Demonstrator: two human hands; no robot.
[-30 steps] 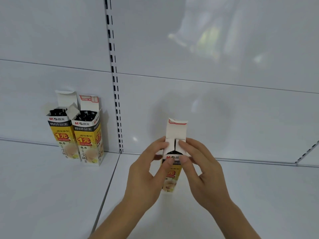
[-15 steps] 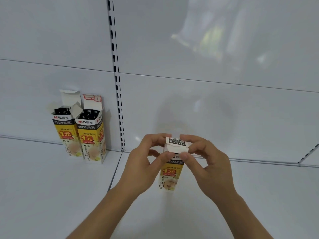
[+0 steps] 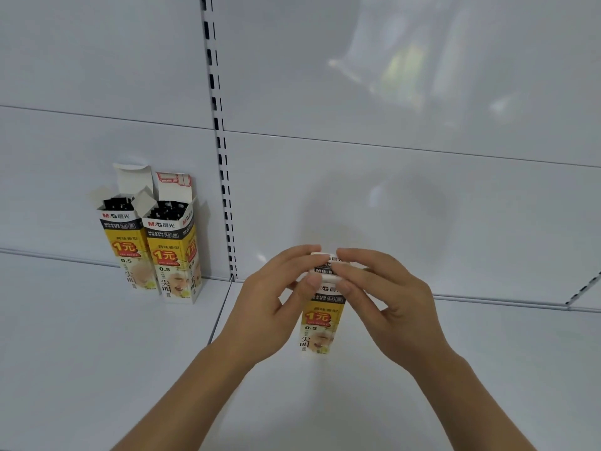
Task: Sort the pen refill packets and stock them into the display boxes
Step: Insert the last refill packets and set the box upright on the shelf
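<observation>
white shelf — slotted upright, back panel

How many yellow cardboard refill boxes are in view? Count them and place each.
3. Two open yellow cardboard refill boxes stand side by side at the shelf's back left. The third yellow box stands at centre, its top flap held by both hands. None looks hidden.

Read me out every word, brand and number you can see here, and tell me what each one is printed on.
"M&G 晨光": top band of the left open box, the right open box and, partly hidden by fingers, the held box.
"1元": red badge on all three.
"0.5": below each badge.
"尖叫": lower front of all three.
Small black-band codes and the held box's folded flap: too blurred.
</observation>
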